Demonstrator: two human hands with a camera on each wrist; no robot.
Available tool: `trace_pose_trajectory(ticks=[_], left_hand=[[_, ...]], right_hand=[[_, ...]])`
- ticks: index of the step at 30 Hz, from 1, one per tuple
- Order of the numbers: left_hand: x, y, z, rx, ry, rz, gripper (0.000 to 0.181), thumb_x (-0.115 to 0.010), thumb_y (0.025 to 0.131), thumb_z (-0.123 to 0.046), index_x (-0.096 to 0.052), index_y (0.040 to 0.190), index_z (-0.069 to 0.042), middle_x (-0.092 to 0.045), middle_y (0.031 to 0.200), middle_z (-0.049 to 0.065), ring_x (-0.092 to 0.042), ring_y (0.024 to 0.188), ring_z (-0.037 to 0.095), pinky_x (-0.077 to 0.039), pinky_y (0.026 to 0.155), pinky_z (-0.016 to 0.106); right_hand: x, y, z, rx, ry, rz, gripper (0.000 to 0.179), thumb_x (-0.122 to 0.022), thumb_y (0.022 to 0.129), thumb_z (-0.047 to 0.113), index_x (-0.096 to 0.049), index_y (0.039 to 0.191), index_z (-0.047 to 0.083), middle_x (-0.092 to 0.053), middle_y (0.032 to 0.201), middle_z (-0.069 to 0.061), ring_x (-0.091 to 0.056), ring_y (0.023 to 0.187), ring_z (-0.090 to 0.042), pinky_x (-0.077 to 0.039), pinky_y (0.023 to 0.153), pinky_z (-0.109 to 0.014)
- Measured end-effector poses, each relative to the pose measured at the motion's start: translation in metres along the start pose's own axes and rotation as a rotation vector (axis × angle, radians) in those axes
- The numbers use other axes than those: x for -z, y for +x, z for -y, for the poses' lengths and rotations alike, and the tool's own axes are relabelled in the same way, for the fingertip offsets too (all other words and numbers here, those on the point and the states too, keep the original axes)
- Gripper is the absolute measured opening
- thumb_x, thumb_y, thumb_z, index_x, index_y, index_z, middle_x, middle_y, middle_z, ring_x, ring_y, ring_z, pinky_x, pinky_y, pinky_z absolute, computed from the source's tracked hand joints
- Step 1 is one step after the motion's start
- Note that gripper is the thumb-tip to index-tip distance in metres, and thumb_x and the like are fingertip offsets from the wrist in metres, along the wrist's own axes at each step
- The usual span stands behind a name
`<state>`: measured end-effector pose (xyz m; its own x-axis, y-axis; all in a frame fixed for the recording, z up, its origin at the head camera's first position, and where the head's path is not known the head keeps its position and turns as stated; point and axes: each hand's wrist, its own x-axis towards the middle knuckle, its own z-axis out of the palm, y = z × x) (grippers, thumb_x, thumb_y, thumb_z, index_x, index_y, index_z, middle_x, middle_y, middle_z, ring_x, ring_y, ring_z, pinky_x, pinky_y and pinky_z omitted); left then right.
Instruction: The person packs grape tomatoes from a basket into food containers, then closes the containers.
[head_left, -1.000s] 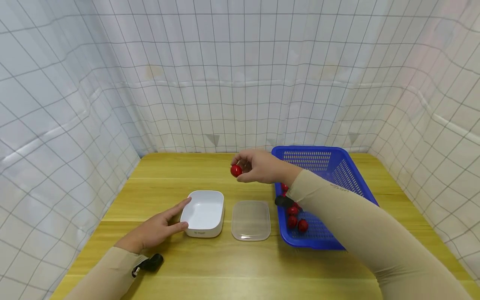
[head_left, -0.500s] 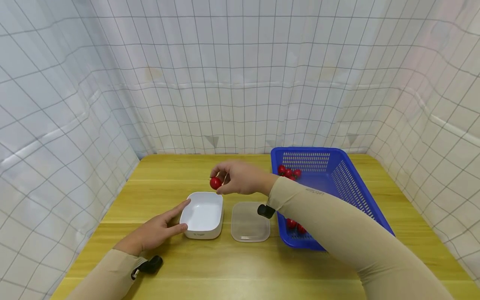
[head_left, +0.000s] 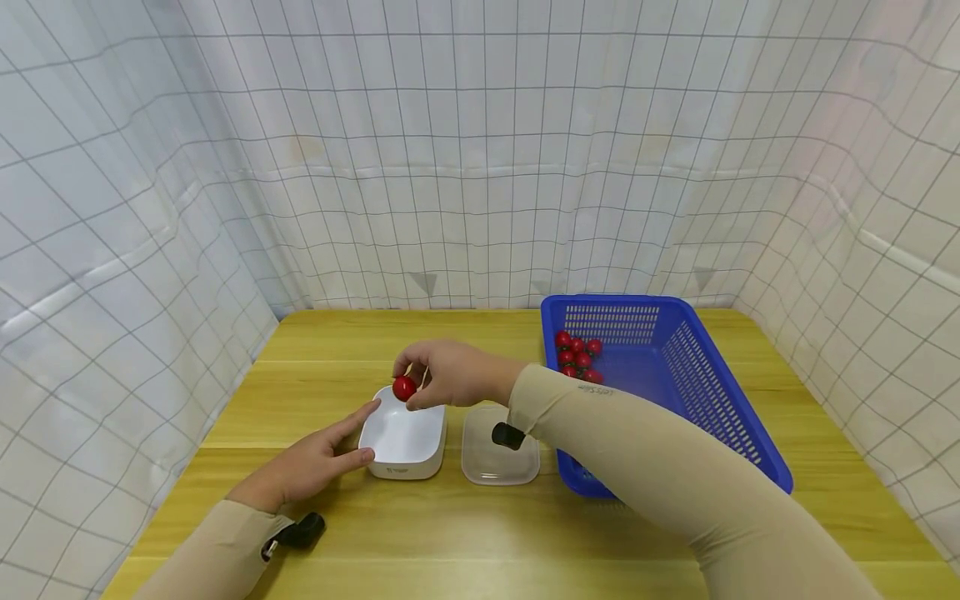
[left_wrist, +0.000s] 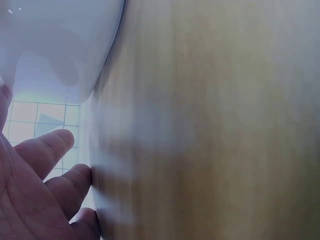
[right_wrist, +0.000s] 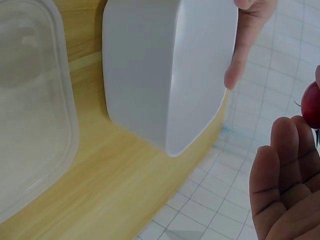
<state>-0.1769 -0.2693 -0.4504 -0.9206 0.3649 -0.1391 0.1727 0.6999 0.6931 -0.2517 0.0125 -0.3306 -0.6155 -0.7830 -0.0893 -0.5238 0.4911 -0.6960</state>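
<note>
Between the fingertips of my right hand (head_left: 453,372) is a red cherry tomato (head_left: 403,388), pinched above the far side of a white square box (head_left: 408,470). In the right wrist view the tomato (right_wrist: 312,106) shows a thin green stem at the right edge. My left hand (head_left: 307,467) rests against the box's left side, thumb and forefinger extended at its rim. In the left wrist view the other fingers (left_wrist: 70,192) are spread loosely beside the box wall (left_wrist: 55,55). The visible part of the box's inside is bare white.
A translucent square lid (head_left: 498,467) lies on the wooden table (head_left: 450,542), right of the box. Farther right stands a blue slotted basket (head_left: 780,475) with several cherry tomatoes (head_left: 581,358) along its left side; my right forearm covers part of it. Gridded white curtain surrounds the table.
My right hand has carried the tomato leftward and down, from above the table near the basket to over the box. My left hand and the box have stayed in place.
</note>
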Motion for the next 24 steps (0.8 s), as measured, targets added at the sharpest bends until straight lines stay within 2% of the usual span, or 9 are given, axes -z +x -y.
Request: trace_pose_trajectory(ticks=[10, 24], left_hand=[[0.0007, -0.0003, -0.0020, -0.012, -0.005, 0.002, 0.074, -0.060, 0.106, -0.049, -0.021, 0.169, -0.038, -0.025, 0.175, 0.011, -0.024, 0.158, 0.051, -0.024, 0.120, 0.076], [0.0019, -0.0015, -0.0043, 0.019, -0.025, 0.024, 0.076, -0.058, 0.105, -0.053, -0.019, 0.169, -0.039, -0.022, 0.176, 0.011, -0.021, 0.159, 0.051, -0.024, 0.120, 0.077]], right_hand=[[-0.0070, 0.0042, 0.0042, 0.012, 0.006, 0.018, 0.032, -0.080, 0.093, 0.013, -0.066, 0.122, 0.013, -0.072, 0.099, 0.002, -0.068, 0.087, -0.011, -0.057, 0.077, -0.019], [-0.0090, 0.0062, 0.0057, -0.003, -0.005, 0.033, 0.034, -0.082, 0.092, 0.015, -0.067, 0.123, 0.015, -0.072, 0.101, 0.004, -0.069, 0.089, -0.010, -0.057, 0.079, -0.019]])
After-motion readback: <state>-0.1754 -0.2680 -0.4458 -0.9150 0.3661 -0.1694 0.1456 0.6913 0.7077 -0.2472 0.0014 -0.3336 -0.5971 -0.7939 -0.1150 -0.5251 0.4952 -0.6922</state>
